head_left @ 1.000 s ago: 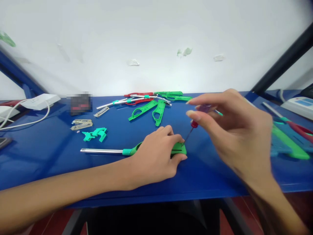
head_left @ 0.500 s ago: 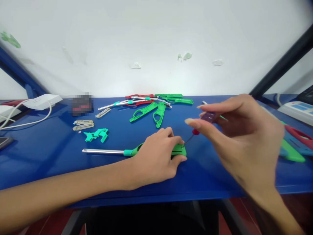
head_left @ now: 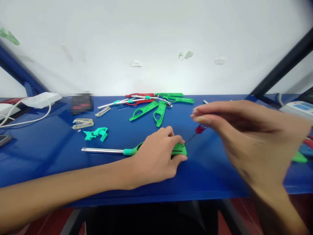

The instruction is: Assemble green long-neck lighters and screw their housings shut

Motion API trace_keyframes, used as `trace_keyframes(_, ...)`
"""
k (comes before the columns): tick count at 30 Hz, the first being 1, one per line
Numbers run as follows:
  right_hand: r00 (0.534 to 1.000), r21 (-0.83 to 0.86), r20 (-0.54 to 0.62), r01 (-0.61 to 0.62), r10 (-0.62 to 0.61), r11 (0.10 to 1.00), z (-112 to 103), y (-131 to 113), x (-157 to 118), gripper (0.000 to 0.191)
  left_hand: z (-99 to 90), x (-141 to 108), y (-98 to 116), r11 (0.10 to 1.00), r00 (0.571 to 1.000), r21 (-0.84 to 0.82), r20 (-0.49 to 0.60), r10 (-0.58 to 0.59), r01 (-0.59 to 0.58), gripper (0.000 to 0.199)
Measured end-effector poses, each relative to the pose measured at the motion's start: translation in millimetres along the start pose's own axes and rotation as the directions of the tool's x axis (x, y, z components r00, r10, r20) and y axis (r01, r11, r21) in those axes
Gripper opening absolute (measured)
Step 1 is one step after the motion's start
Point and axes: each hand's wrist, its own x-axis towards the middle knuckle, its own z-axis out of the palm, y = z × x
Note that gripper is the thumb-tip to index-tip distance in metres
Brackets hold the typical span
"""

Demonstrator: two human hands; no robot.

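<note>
My left hand (head_left: 156,156) is wrapped over the green handle of a long-necked gas lighter (head_left: 179,149), pressing it against the blue table. The lighter's silver tube points left, with a teal collar where it meets the handle. In my right hand (head_left: 254,140) is a screwdriver (head_left: 200,129) with a red-ended handle, pinched between thumb and fingers. Its thin shaft slants down to the left, and the tip meets the end of the green handle near my left fingertips. Most of the screwdriver's grip is hidden by my fingers.
Green handle halves (head_left: 159,113), red handle pieces and metal tubes lie at the back. Teal triggers (head_left: 96,133) and clear fuel tanks (head_left: 83,123) are on the left, near a white power strip (head_left: 41,99). The table's front edge (head_left: 146,199) runs below my hands.
My right hand's fingers and wrist have shifted right and turned around the screwdriver, whose tip stays at the handle end. My left hand and the lighter stay in place.
</note>
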Motion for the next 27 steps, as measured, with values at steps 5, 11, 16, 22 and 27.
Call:
trace_keyframes(5, 0.952, 0.052, 0.304, 0.016, -0.031, 0.998, -16.5, 2.2, 7.1, 0.026, 0.9, -1.0, -1.2, 1.0, 1.0, 0.003, -0.007, 0.016, -0.016, 0.033)
trace_keyframes(11, 0.984, -0.06, 0.175, 0.052, -0.04, 0.997, -11.9, -5.4, 1.1, 0.021, 3.6, -2.2, -3.6, 0.999, 0.998, 0.005, -0.044, 0.033, -0.033, 0.034)
trace_keyframes(16, 0.975, -0.281, 0.032, 0.218, -0.218, 0.935, 14.0, -12.6, -1.4, 0.017, 0.7, -0.9, -1.6, 1.0, 1.0, 0.001, -0.007, 0.026, -0.026, 0.035)
trace_keyframes(22, 0.964, -0.068, 0.237, 0.141, -0.121, 0.988, 3.5, -7.1, 5.1, 0.012, 2.5, -1.4, -2.3, 0.999, 0.999, 0.023, -0.024, 0.037, -0.036, 0.031)
trace_keyframes(27, 0.904, 0.139, 0.418, 0.027, -0.083, 0.99, 0.8, -0.4, 6.7, 0.031, 6.2, -2.5, -7.6, 0.995, 0.993, 0.004, -0.066, 0.099, -0.099, 0.028)
